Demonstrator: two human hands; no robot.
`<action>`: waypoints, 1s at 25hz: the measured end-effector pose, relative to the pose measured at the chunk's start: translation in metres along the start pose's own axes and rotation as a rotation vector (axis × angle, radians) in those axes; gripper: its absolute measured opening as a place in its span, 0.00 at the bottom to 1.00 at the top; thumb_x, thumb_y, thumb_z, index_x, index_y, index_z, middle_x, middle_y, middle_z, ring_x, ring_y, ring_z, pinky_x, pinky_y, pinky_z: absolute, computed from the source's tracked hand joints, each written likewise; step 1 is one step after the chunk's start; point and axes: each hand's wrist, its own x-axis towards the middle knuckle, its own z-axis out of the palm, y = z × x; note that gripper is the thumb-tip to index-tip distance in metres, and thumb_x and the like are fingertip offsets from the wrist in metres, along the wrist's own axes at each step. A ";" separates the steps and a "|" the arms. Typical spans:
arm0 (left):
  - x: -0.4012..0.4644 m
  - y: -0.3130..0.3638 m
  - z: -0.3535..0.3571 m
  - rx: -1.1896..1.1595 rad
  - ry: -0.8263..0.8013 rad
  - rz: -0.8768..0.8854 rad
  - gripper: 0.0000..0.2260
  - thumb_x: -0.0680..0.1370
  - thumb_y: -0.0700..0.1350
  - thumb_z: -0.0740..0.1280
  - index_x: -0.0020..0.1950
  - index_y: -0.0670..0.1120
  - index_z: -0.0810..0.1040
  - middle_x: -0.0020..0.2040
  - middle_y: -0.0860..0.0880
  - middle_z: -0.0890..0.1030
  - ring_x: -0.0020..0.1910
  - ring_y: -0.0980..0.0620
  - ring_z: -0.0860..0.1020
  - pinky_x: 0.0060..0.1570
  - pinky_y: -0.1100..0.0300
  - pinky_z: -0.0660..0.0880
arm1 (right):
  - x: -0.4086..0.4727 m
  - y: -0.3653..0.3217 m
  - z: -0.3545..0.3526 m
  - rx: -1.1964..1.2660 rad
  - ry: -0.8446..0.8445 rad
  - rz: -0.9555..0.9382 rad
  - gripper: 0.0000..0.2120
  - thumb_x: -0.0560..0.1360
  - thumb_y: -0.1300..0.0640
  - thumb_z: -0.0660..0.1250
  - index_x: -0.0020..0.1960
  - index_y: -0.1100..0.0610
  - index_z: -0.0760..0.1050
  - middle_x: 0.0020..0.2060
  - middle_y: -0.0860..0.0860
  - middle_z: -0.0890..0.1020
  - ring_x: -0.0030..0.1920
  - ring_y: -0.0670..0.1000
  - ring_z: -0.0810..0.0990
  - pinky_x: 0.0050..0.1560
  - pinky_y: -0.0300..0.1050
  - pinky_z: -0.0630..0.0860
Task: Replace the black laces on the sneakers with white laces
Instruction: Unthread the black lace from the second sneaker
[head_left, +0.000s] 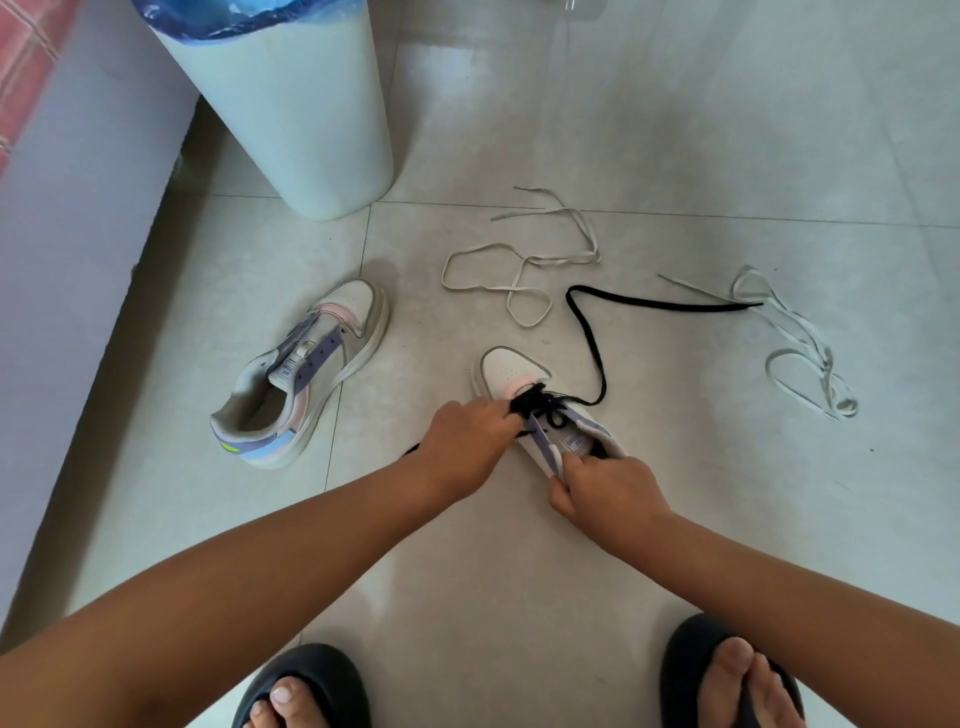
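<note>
While its tongue label (572, 443) blurs, hand (470, 441) pinches black lace (532, 405).

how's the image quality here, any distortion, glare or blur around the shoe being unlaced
Head view: wide-angle bend bows the tile floor seams and tilts the white bin; soft glare on the tiles at upper right; light is even, shadows faint. The left hand, right hand and black lace on the sneaker read clearly, only slightly soft.

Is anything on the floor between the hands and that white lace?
Only the black lace trailing from the near sneaker partly crosses the way to the white lace; otherwise bare floor.
</note>
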 end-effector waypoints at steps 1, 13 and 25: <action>-0.003 -0.008 0.003 0.031 -0.074 -0.037 0.10 0.64 0.37 0.75 0.42 0.45 0.80 0.37 0.48 0.78 0.33 0.48 0.77 0.27 0.61 0.61 | 0.000 0.002 -0.001 0.005 -0.028 0.016 0.11 0.67 0.52 0.74 0.36 0.59 0.77 0.23 0.51 0.78 0.21 0.53 0.75 0.24 0.37 0.59; 0.015 0.045 -0.013 -0.531 -0.157 -0.426 0.14 0.79 0.58 0.56 0.53 0.48 0.66 0.45 0.51 0.75 0.42 0.49 0.77 0.31 0.59 0.63 | 0.015 0.021 -0.022 0.616 -0.012 0.332 0.03 0.78 0.51 0.59 0.49 0.50 0.67 0.34 0.44 0.74 0.34 0.43 0.73 0.32 0.41 0.67; 0.020 0.012 -0.032 -0.557 -0.405 -0.456 0.09 0.76 0.47 0.61 0.53 0.46 0.65 0.51 0.46 0.72 0.43 0.47 0.70 0.39 0.57 0.64 | 0.042 0.052 0.015 0.357 -0.308 0.330 0.14 0.75 0.55 0.63 0.60 0.56 0.70 0.54 0.56 0.73 0.54 0.58 0.73 0.50 0.49 0.71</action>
